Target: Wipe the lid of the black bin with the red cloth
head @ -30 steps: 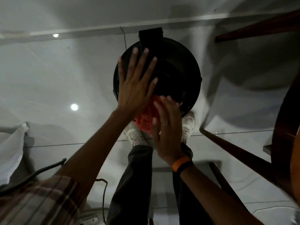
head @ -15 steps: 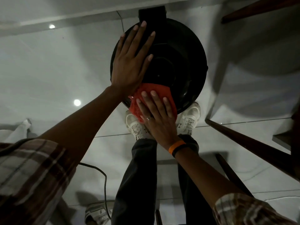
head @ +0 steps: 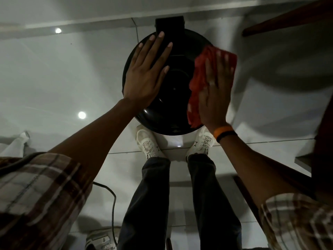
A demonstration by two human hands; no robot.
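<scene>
The round black bin lid (head: 173, 98) lies below me on the pale tiled floor, with a black hinge block (head: 169, 24) at its far edge. My left hand (head: 146, 73) rests flat on the lid's left half, fingers spread. My right hand (head: 214, 92) presses the red cloth (head: 198, 76) flat against the lid's right rim; the hand and cloth are motion-blurred. The cloth sticks out beyond my fingertips and along the thumb side. The lid's right edge is hidden under cloth and hand.
My white shoes (head: 147, 143) stand just in front of the bin. Dark wooden furniture legs (head: 281, 20) run along the top right and right side (head: 252, 201). A black cable (head: 113, 201) trails on the floor at lower left, near a white cloth (head: 16, 145).
My right hand slid the red cloth from the lid's near edge round to its right rim. My left hand stayed flat on the left half of the lid.
</scene>
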